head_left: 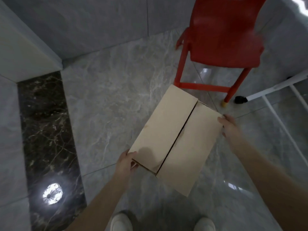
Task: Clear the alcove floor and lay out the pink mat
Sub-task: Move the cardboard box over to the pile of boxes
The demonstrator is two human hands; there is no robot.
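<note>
Both hands grip a cardboard box [176, 139] held above the floor. On the near left corner the left hand [126, 162] is closed, thumb on top and fingers curled under the edge. At the far right corner the right hand [229, 126] is wrapped over the edge, its thumb lying along the top; how its fingers sit below is hidden. The box has its two top flaps folded shut, a dark seam running between them, and it is turned at an angle, its far end pointing toward a red plastic chair [221, 39].

Under it is a glossy grey marble-patterned floor [113, 104], with tile joints showing and light reflecting off it. A dark brown marble strip [48, 130] runs along the left side, and a bright round lamp reflection sits in its near part. Grey tiled walls [83, 22] meet the floor at the back, and a pale wall corner juts in at the upper left. The chair stands at the back right, one front leg close to the box's far end. Just right of that leg lies a white tubular frame [273, 88] with a black foot. Two white shoes [120, 222] show at the bottom edge, directly below the box.
</note>
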